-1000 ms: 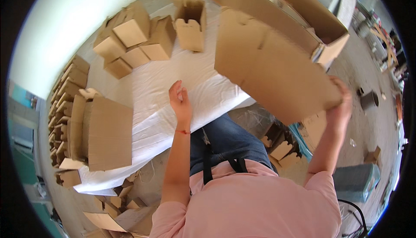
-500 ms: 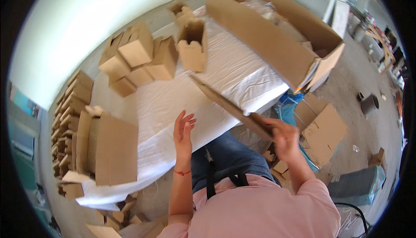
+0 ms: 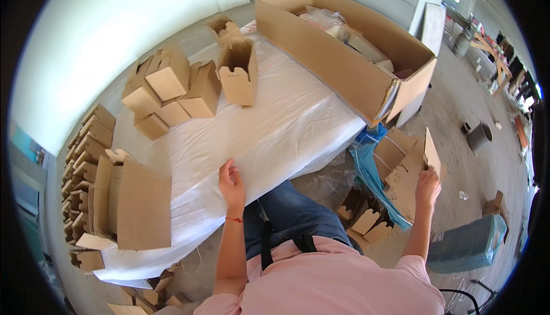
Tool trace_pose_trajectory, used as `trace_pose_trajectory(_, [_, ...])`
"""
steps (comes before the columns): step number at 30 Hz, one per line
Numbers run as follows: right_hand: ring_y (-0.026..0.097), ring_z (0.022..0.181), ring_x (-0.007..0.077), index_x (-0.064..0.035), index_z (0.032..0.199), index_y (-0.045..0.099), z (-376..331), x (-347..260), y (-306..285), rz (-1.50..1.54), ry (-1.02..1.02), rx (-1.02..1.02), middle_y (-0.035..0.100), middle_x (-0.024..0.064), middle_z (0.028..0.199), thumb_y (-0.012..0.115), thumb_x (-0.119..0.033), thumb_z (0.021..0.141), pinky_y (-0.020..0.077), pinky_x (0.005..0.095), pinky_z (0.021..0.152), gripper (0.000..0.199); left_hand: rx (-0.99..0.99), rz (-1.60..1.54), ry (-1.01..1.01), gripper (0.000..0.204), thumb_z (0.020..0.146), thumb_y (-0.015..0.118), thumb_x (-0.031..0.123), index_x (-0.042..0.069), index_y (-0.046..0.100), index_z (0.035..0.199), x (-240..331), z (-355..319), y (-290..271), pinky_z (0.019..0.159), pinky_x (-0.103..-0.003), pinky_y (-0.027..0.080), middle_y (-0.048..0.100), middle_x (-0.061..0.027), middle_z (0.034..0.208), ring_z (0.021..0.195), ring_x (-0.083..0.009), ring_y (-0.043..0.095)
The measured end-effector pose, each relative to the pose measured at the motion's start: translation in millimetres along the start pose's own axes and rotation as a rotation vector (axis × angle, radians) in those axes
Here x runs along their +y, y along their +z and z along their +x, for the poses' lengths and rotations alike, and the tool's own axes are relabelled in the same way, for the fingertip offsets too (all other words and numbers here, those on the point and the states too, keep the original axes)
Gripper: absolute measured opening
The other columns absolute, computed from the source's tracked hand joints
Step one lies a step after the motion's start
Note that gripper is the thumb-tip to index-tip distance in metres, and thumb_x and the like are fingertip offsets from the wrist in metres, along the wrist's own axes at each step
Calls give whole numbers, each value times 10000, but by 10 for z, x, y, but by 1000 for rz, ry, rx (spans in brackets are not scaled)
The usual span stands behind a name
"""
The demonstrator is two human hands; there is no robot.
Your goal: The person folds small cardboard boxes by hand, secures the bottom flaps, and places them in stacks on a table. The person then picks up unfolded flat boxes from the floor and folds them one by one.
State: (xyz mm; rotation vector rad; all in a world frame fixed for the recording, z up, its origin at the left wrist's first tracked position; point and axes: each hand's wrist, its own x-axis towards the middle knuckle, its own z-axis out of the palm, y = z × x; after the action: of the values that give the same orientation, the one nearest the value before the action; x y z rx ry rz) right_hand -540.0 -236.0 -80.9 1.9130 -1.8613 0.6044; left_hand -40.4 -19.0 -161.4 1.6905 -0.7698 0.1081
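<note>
Fingers of the right hand [image 3: 428,182] pinch a flat brown cardboard blank [image 3: 431,153] at the frame's right, held upright beside the floor stack, while the left hand [image 3: 231,182] rests half-open and empty on the white-sheeted surface [image 3: 286,126], steadying.

a: what sort of place is this?

b: a packing workshop, bare and industrial. the floor [image 3: 487,160] is rough grey concrete, and the far wall [image 3: 103,22] is plain and pale.

a: what shows the packing?

b: a work table under a white sheet [image 3: 275,126], small folded cardboard boxes [image 3: 172,88] heaped at its far left, flat carton blanks [image 3: 86,149] stacked along the left edge, and a long open carton [image 3: 344,57] of wrapped goods on the right. more flat cardboard pieces [image 3: 401,166] lie on the floor at the right.
</note>
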Motion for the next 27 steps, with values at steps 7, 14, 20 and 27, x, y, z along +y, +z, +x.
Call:
trace_pose_trajectory(7, [647,762,236,18,995,679,139,-333,-1090,475,239,-287,667,183,861,456,-115,854,510,378,732,295,-73,-85,-56,326,891,529,-7,27,568,1213,82,-38,-120,833,-288,485,615,-100,1115,897,-170,613])
trace_pose_trajectory(14, [632,889,229,67,986,666,264,-562,-1023,1469,104,-85,673,154,948,445,-417,916,500,352,797,536,-253,-499,-132,470,971,522,206,16,411,1386,1105,61,-165,1021,-337,363,478,-142,1361,1222,-215,471])
trace_pose_trajectory(20, [655,983,355,19,1188,604,-402,-2763,-1350,1450,-732,-443,649,226,1095,502,50,831,516,348,835,373,-267,-517,-200,741,956,496,388,48,140,1510,1580,307,-382,1131,-387,225,195,-127,1552,1434,-235,183])
trace_pose_trajectory(27, [501,1241,267,-40,1462,306,-227,-3262,-1582,1591,-894,-1237,509,191,1337,685,-163,825,502,403,923,752,-283,-724,-271,711,929,490,80,-10,84,1506,1403,505,-502,1156,-341,159,160,-156,1565,1452,-247,139])
